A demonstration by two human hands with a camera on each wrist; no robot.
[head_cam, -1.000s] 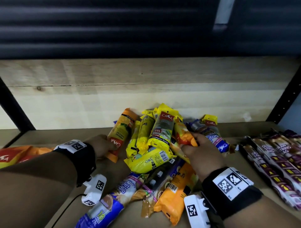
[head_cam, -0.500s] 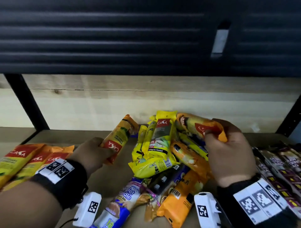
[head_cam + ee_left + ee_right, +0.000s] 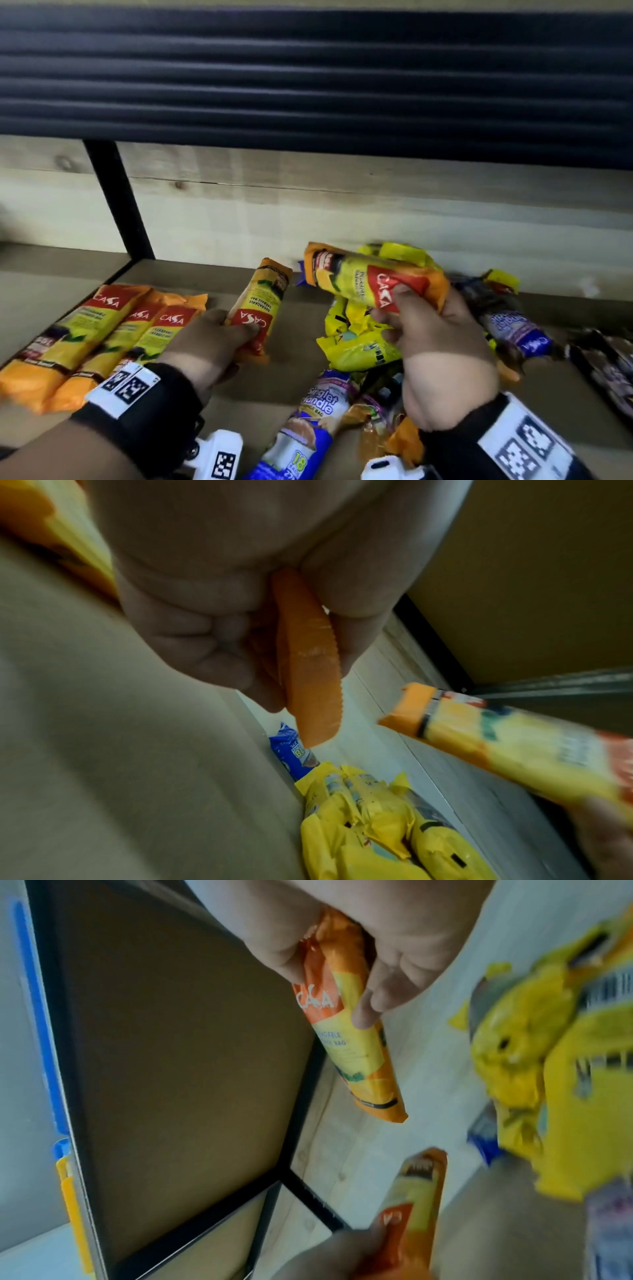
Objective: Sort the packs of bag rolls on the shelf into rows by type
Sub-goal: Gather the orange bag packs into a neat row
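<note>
On the wooden shelf (image 3: 294, 387) I see a row of orange packs (image 3: 89, 335) lying at the left and a mixed heap of yellow packs (image 3: 356, 339) mid-shelf. My left hand (image 3: 205, 346) grips one orange pack (image 3: 260, 308) resting on the shelf; my right hand (image 3: 442, 356) holds another orange pack (image 3: 370, 277) raised above the heap.

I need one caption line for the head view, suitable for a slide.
Both hands, left and right, each hold an orange pack beside the orange row on the shelf.
</note>
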